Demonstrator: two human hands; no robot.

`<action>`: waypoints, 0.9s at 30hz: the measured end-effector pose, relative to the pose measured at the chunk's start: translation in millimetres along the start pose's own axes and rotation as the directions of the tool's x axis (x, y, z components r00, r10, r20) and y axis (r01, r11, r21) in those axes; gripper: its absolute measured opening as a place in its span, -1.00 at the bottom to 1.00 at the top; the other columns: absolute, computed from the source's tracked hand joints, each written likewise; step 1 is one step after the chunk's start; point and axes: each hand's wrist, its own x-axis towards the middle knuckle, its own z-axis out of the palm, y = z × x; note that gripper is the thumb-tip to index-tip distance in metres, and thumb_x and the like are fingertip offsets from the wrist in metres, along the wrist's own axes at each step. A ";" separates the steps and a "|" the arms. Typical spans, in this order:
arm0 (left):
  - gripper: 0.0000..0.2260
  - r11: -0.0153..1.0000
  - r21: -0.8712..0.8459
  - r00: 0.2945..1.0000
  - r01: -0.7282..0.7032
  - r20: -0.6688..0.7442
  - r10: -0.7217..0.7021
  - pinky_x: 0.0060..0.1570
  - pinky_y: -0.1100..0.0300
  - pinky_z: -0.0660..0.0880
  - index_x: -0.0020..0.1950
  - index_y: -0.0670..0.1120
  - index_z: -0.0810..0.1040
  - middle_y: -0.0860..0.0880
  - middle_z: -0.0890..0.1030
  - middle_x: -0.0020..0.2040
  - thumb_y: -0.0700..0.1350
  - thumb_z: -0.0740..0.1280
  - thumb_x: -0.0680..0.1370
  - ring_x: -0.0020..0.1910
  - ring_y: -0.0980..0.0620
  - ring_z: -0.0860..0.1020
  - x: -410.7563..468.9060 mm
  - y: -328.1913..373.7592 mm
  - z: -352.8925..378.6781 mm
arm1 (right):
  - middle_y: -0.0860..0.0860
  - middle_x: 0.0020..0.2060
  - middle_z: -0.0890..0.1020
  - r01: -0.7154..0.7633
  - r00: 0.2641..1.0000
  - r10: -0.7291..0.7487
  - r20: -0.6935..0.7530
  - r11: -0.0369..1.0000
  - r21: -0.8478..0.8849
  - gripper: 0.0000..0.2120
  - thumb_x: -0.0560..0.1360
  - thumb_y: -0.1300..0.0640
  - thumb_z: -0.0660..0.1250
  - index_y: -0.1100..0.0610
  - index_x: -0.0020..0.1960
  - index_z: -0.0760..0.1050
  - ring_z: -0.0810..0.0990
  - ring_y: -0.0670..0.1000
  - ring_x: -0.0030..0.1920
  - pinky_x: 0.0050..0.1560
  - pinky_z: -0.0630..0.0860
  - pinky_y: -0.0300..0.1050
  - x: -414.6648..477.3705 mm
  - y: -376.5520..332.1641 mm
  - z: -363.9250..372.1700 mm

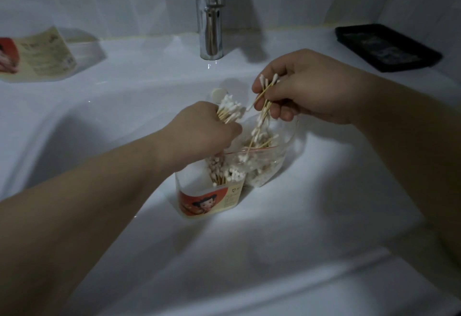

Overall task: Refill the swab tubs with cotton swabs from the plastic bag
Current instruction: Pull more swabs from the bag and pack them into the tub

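White sink [274, 230] holds swab tub [209, 198], touching plastic bag [264, 166]. My left hand [207, 128] grips a swab bundle [230, 111] above the tub; my right hand [309, 91] pinches loose swabs [265, 107] over the bag

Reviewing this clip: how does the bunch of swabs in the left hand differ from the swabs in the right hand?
The left hand grips a thick, tightly packed bunch; the right hand pinches only a few swabs, loosely splayed. The bunch sticks up past the fist, tips together; the few swabs slant down toward the plastic bag. Both have pale wooden sticks and white cotton tips.
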 end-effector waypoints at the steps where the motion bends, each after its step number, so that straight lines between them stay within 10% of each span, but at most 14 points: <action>1: -0.78 0.999 -0.043 0.999 -0.001 -0.033 -0.001 -0.43 0.26 0.36 -0.21 -0.08 0.60 0.01 0.64 -0.42 0.02 0.35 0.54 -0.50 0.12 0.53 -0.1 1.0 -0.6 | 0.18 -0.18 0.74 -0.007 1.000 0.007 0.003 1.000 0.010 -0.77 0.56 0.47 0.22 0.24 -0.01 0.59 0.60 -0.02 -0.38 -0.41 0.53 -0.22 0.2 0.3 -0.3; 9: -0.83 0.916 -0.384 0.992 -0.118 -0.081 0.094 -0.19 0.13 0.62 -0.02 -0.05 0.62 -0.02 0.72 -0.13 0.03 0.34 0.62 -0.24 0.12 0.67 -3.9 10.8 2.6 | 0.19 -0.21 0.73 -0.034 0.998 0.038 -0.049 0.997 0.068 -0.77 0.55 0.47 0.20 0.26 -0.01 0.59 0.59 -0.03 -0.41 -0.41 0.53 -0.24 4.2 2.1 2.6; 17: -0.74 0.987 -0.111 0.994 -0.112 0.002 0.113 -0.09 0.06 0.62 -0.19 -0.04 0.61 0.03 0.71 -0.22 0.05 0.62 0.36 -0.19 0.05 0.67 -7.7 5.2 2.6 | 0.26 -0.11 0.70 -0.027 0.989 0.036 -0.143 0.997 0.068 -0.78 0.56 0.46 0.17 0.30 0.01 0.57 0.55 -0.05 -0.44 -0.42 0.49 -0.22 5.2 -1.2 -0.5; 27: -0.78 0.920 0.335 0.979 -0.203 0.105 0.178 0.03 0.00 0.57 -0.01 -0.06 0.60 -0.03 0.66 -0.05 0.00 0.50 0.44 -0.05 -0.03 0.61 -9.3 5.6 0.5 | 0.17 -0.19 0.73 -0.032 0.995 0.018 -0.099 0.989 -0.144 -0.74 0.52 0.44 0.18 0.24 -0.01 0.61 0.62 0.00 -0.36 -0.40 0.55 -0.19 6.9 4.6 2.4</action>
